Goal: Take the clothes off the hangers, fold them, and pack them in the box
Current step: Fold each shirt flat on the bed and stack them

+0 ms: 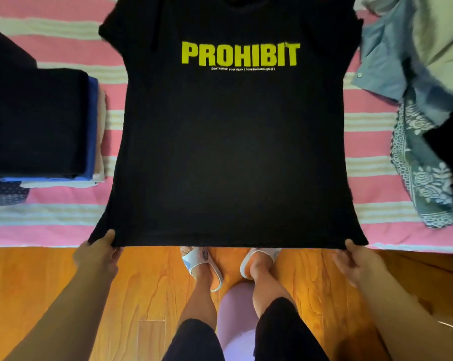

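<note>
The left hand (100, 252) pinches the bottom left corner of a black T-shirt (233, 152), thumb on top of the hem and fingers curled beneath it, and the right hand (354, 261) grasps the bottom right corner in the same way, so the hem is drawn taut between them just past the near edge of the bed. The shirt lies spread out face up on a pink and white striped bedspread (64, 48), collar away from the person, with the yellow word PROHIBIT (240, 53) across the chest and a line of small pale print under it. To the left of the shirt sits a stack of folded clothes (40, 126), dark on top with blue and pale layers showing at its side. To the right lies a loose heap of clothes (418, 105), among them a light blue garment and a teal patterned one. Below the hem are a wooden floor (51, 282) and the person's feet in white slippers (202, 264)
</note>
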